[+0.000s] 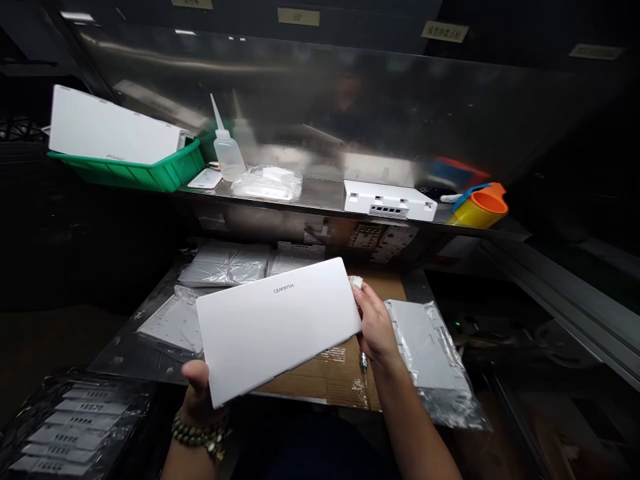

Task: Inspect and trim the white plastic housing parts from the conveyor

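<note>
A white plastic cover [280, 330] with upside-down HUAWEI lettering is held tilted above the workbench. My right hand [375, 320] grips its right edge, and a small white piece [356, 282], perhaps folded cloth, shows at the fingertips. At the lower left corner, my left hand [197, 393] supports the cover from beneath; its thumb stands off the edge and its other fingers are hidden behind the cover. Brown cardboard [320, 383] lies underneath, with a slim metal-tipped tool [363, 362] on it near my right wrist.
Bagged white panels [425, 343] lie right of the cardboard, with more wrapped panels [225, 263] behind. Several vented parts [75, 427] are stacked at lower left. The shelf holds a green bin [175, 167], a squeeze bottle [229, 157], a ported white housing [390, 200] and tape rolls [483, 205].
</note>
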The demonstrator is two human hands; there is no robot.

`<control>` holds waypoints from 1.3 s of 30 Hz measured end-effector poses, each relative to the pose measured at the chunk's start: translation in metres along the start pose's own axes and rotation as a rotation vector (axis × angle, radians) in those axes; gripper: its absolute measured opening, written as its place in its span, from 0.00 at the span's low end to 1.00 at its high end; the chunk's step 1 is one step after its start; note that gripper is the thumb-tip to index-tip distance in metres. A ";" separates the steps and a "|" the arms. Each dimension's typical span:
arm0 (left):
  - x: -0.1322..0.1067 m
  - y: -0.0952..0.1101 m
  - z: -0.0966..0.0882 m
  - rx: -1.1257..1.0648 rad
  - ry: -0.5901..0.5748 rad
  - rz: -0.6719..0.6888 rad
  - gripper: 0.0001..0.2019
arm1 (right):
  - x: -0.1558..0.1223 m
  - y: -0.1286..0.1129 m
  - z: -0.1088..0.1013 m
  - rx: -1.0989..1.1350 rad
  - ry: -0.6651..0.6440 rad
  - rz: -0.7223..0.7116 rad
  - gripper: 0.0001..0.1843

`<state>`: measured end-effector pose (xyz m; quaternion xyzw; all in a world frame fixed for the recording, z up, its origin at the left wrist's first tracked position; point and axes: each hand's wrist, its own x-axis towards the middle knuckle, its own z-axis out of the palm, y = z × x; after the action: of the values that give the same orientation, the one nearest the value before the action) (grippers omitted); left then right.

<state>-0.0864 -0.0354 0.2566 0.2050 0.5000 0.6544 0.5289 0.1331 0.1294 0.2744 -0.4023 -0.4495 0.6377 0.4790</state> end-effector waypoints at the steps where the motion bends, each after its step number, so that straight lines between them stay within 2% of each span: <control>1: 0.000 0.005 -0.002 0.014 0.061 0.018 0.40 | -0.003 0.000 0.000 -0.021 0.021 -0.034 0.24; 4: 0.001 0.025 0.001 0.048 0.163 0.028 0.35 | -0.011 0.004 -0.005 -0.116 0.058 -0.173 0.23; 6: 0.003 0.034 0.006 0.102 0.200 0.041 0.27 | -0.015 0.007 -0.010 -0.172 0.017 -0.263 0.21; 8: 0.003 0.037 0.010 0.165 0.230 0.127 0.20 | -0.015 0.008 -0.016 -0.212 -0.037 -0.320 0.19; 10: 0.000 0.037 0.014 0.243 0.241 0.287 0.16 | -0.013 0.005 -0.022 -0.224 -0.016 -0.350 0.18; 13: -0.009 0.039 0.022 0.377 0.217 0.496 0.12 | -0.010 -0.005 -0.028 -0.102 0.053 -0.291 0.18; 15: -0.013 0.044 0.030 0.411 0.182 0.560 0.10 | -0.010 -0.014 -0.030 0.033 -0.027 -0.153 0.18; 17: -0.014 0.048 0.039 0.401 0.132 0.572 0.09 | -0.012 -0.022 -0.029 0.117 -0.157 -0.008 0.20; 19: -0.013 0.050 0.043 0.339 0.114 0.546 0.10 | -0.015 -0.026 -0.027 0.149 -0.214 0.075 0.22; 23: -0.012 0.050 0.041 0.208 0.135 0.419 0.10 | -0.017 -0.024 -0.023 0.176 -0.195 0.098 0.22; 26: -0.013 0.051 0.037 0.176 0.103 0.344 0.11 | -0.016 -0.021 -0.021 0.178 -0.162 0.084 0.20; 29: -0.013 0.052 0.038 0.237 0.018 0.399 0.12 | -0.017 -0.017 -0.017 0.204 -0.080 0.044 0.18; 30: -0.012 0.051 0.039 0.237 0.009 0.455 0.16 | -0.018 -0.017 -0.016 0.215 -0.049 0.020 0.18; 32: -0.008 0.046 0.041 0.087 0.085 0.556 0.29 | -0.021 -0.016 -0.013 0.230 0.001 -0.045 0.17; 33: -0.005 0.044 0.041 -0.053 0.150 0.544 0.33 | -0.024 -0.015 -0.013 0.231 0.018 -0.080 0.17; 35: 0.000 0.040 0.039 -0.364 0.210 0.352 0.34 | -0.028 -0.014 -0.012 0.220 0.028 -0.138 0.17; 36: 0.003 0.039 0.038 -0.487 0.174 0.199 0.33 | -0.029 -0.013 -0.013 0.208 0.018 -0.160 0.17; 38: 0.009 0.040 0.036 -0.628 0.010 -0.094 0.32 | -0.028 -0.010 -0.016 0.171 -0.035 -0.187 0.17; 39: 0.012 0.042 0.036 -0.668 -0.063 -0.198 0.32 | -0.026 -0.008 -0.018 0.140 -0.071 -0.182 0.17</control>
<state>-0.0825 -0.0069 0.3053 -0.0089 0.2590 0.7209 0.6427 0.1580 0.1087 0.2790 -0.3025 -0.4555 0.6351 0.5456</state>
